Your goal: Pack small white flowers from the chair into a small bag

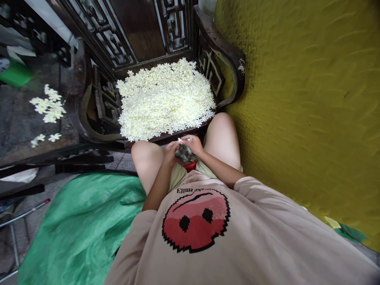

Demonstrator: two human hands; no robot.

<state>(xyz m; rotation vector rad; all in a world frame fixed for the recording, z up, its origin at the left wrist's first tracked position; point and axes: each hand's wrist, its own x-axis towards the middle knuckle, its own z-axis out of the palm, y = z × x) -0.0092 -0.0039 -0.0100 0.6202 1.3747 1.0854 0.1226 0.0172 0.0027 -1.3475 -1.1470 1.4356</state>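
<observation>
A big heap of small cream-white flowers [164,99] covers the seat of a dark carved wooden chair [221,47] in front of me. My hands meet just below the seat's front edge, between my knees. My right hand [192,144] pinches one small white flower [180,139] at its fingertips. My left hand [170,150] is closed next to it, touching the same spot; a dark patterned item [185,153] lies under both hands. What exactly the left hand grips is too small to tell.
A dark wooden table [18,118] on the left carries a few loose white flowers [47,105] and a green container [14,73]. A green plastic sheet [80,229] lies at lower left. A yellow textured wall [303,99] stands close on the right.
</observation>
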